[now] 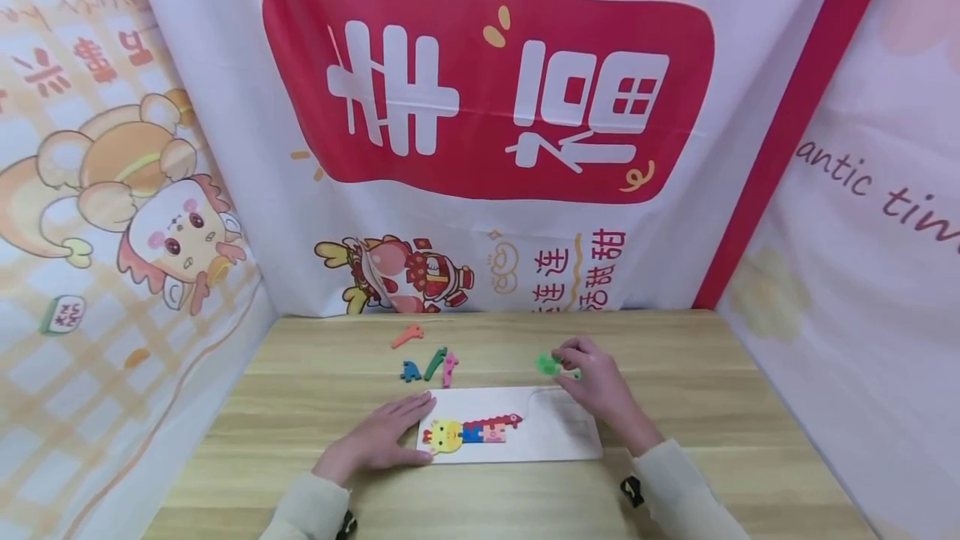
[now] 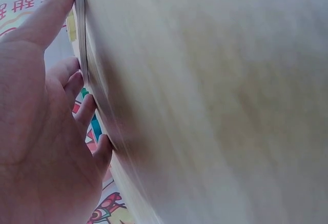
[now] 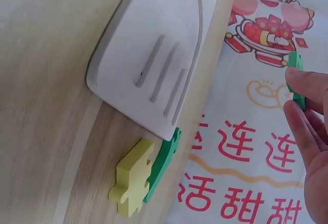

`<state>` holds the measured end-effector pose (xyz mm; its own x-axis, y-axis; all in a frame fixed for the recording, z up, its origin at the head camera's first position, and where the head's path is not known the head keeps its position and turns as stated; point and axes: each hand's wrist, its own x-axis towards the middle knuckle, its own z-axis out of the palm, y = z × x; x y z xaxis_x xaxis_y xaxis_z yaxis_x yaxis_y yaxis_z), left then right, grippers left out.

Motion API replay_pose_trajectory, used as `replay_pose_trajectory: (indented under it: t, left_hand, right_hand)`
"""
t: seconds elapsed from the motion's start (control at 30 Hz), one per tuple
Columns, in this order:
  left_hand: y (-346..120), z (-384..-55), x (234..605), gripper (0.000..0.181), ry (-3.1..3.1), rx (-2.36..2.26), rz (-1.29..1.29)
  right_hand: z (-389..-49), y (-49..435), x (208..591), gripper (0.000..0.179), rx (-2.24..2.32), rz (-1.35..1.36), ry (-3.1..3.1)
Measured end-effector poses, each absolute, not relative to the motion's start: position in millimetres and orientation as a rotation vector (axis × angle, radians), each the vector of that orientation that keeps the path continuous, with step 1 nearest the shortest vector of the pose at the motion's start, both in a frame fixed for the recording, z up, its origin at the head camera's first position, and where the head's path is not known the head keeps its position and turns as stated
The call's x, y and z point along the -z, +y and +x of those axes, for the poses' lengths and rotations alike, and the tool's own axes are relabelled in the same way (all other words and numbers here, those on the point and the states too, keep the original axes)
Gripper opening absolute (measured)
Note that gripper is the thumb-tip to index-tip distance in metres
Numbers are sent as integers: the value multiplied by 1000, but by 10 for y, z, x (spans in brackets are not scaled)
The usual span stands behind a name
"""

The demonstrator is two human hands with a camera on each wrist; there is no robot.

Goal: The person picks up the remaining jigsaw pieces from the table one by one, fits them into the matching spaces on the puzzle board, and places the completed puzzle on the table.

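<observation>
A white puzzle board [image 1: 551, 440] lies on the table, with a yellow giraffe head [image 1: 447, 437], a blue piece [image 1: 472, 434], a pink piece [image 1: 495, 435] and a red wavy strip [image 1: 491, 422] set in its left half. My left hand [image 1: 382, 433] rests at the board's left end, fingers mostly straight and thumb by the near corner. Above the board's far edge, my right hand [image 1: 597, 383] pinches a green puzzle piece [image 3: 295, 80] between thumb and fingertips. Below that hand, a yellow puzzle piece [image 3: 133, 178] and a green strip [image 3: 163, 165] lie beside the board's right end.
Beyond the board, to the left, lie an orange piece [image 1: 408, 336], a blue piece [image 1: 410, 371], a dark green piece [image 1: 435, 363] and a pink strip [image 1: 449, 369]. A printed cloth [image 1: 487, 257] hangs at the table's back edge.
</observation>
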<state>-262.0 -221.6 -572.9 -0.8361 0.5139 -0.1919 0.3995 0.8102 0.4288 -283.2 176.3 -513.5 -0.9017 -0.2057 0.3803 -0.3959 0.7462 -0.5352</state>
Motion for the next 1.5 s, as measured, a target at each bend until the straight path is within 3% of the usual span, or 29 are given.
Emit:
replay_pose_trajectory:
  t: [0.67,1.5]
  left_hand:
    - [-2222,-2548,5682,97,2690,-551,666]
    - [-2192,-2578,5656,97,2694,-533,708]
  right_hand:
    - [-2718,1682,5141,35,-969,590,-2608]
    - [-2733,1601,5142,30,-1077,530,-2685]
